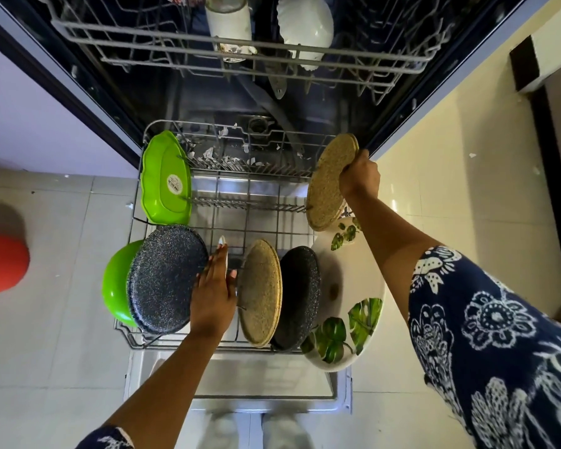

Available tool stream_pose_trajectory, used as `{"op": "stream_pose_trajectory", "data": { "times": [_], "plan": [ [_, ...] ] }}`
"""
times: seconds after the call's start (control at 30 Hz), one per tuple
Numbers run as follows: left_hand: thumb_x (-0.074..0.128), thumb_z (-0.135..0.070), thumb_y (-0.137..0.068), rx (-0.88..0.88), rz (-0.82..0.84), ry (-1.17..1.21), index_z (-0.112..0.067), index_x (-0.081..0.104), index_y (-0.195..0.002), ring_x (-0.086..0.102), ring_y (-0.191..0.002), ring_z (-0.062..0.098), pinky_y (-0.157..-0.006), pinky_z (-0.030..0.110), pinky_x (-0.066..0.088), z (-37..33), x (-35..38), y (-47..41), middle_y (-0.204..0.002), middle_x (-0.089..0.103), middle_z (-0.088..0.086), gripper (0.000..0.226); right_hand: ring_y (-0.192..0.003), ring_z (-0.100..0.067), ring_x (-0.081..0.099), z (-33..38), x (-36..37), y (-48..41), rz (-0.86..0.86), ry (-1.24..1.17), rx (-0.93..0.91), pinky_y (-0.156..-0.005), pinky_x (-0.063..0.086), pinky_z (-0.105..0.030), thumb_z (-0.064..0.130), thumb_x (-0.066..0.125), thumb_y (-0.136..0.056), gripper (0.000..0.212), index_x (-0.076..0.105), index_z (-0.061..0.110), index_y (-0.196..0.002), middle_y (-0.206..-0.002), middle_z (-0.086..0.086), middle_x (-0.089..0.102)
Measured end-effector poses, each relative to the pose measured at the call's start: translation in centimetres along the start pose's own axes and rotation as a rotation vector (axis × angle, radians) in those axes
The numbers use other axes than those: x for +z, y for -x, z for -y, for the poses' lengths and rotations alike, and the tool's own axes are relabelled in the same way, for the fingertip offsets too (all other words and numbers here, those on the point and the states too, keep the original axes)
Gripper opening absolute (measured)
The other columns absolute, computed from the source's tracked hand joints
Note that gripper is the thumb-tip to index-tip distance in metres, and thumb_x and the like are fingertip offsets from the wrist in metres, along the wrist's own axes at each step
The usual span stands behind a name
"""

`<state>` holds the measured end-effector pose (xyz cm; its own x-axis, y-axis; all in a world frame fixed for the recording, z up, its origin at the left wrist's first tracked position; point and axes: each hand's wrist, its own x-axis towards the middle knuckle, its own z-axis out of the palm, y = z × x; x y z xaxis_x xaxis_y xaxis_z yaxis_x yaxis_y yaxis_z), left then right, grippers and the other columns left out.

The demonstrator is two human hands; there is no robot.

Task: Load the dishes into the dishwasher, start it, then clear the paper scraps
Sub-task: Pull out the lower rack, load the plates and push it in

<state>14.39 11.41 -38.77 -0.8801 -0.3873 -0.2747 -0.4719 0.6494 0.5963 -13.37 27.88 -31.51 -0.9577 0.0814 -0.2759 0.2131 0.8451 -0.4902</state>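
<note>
The lower rack (250,202) holds green dishes (166,179), dark speckled plates (167,280), a tan plate (261,293) and a leaf-patterned platter (350,306).

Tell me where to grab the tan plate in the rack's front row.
Pinch the tan plate at its upper rim, coming straight down from above. It stands on edge in the rack, with a dark plate close on its right and the left hand, holding a white plate, on its left, so only the rim is free.
</note>
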Motion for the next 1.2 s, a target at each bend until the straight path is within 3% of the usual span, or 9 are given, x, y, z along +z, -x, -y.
{"op": "stream_pose_trajectory", "data": {
  "times": [0.27,0.53,0.7,0.83,0.93,1.07,1.2],
  "plan": [
    [0.028,-0.034,-0.099,0.022,-0.037,0.014,-0.018,0.022,-0.151,0.027,-0.142,0.018,-0.113,0.051,0.029,0.4,0.7,0.0,-0.156,0.027,0.0,0.055,-0.125,-0.034,0.046,-0.5,1.5,-3.3,0.116,0.124,0.076,-0.099,0.041,-0.039,0.021,0.026,-0.102,0.043,0.03,0.011,-0.144,-0.14,-0.016,0.045],
    [0.025,-0.039,-0.097,0.033,-0.059,0.016,-0.021,0.021,-0.151,0.027,-0.142,0.014,-0.114,0.049,0.026,0.7,0.8,0.0,-0.155,0.027,-0.003,0.057,-0.117,-0.038,0.053,-0.5,1.5,-3.8,0.098,0.183,0.044,-0.09,0.047,-0.043,0.019,0.045,-0.094,0.055,0.025,0.011,-0.144,-0.133,-0.017,0.051],
    [0.038,-0.033,-0.097,0.009,-0.016,-0.04,-0.017,0.027,-0.15,0.04,-0.135,0.028,-0.108,0.046,0.033,-0.1,-0.7,0.1,-0.151,0.037,0.006,0.056,-0.114,-0.034,0.054,0.3,0.2,-1.7,0.011,0.059,0.066,-0.087,0.049,-0.041,0.024,0.055,-0.088,0.057,0.032,0.01,-0.139,-0.128,-0.014,0.054],
    [0.051,-0.031,-0.096,-0.067,0.093,-0.084,-0.018,0.033,-0.147,0.042,-0.131,0.034,-0.104,0.046,0.038,-2.6,-4.3,1.1,-0.149,0.038,0.011,0.056,-0.112,-0.033,0.049,1.1,-3.3,4.5,-0.013,-0.008,-0.024,-0.087,0.047,-0.039,0.02,0.053,-0.085,0.048,0.043,0.008,-0.13,-0.124,-0.013,0.054],
    [0.053,-0.024,-0.094,-0.16,0.072,0.079,-0.02,0.052,-0.134,0.056,-0.115,0.031,-0.096,0.037,0.044,-6.9,-9.6,2.6,-0.129,0.059,0.01,0.039,-0.093,-0.028,0.058,3.1,-6.5,11.5,0.14,0.001,-0.069,-0.072,0.047,-0.027,0.02,0.051,-0.085,0.035,0.056,0.01,-0.119,-0.109,-0.012,0.063],
    [0.051,-0.038,-0.089,-0.155,-0.043,0.3,-0.02,0.068,-0.113,0.067,-0.091,0.026,-0.082,0.032,0.051,-11.1,-18.6,5.9,-0.098,0.072,0.008,0.035,-0.095,-0.036,0.061,7.6,-10.4,21.9,0.278,0.05,-0.21,-0.079,0.047,-0.037,0.019,0.049,-0.093,0.024,0.062,0.005,-0.108,-0.104,-0.019,0.066],
    [0.047,-0.049,-0.079,-0.168,-0.198,0.448,-0.018,0.07,-0.104,0.068,-0.088,0.026,-0.082,0.039,0.053,-9.2,-27.6,10.4,-0.095,0.073,0.008,0.046,-0.102,-0.037,0.059,13.2,-10.2,31.3,0.406,0.059,-0.314,-0.086,0.044,-0.042,0.021,0.048,-0.095,0.024,0.062,0.005,-0.107,-0.106,-0.021,0.065]
  ]
}}
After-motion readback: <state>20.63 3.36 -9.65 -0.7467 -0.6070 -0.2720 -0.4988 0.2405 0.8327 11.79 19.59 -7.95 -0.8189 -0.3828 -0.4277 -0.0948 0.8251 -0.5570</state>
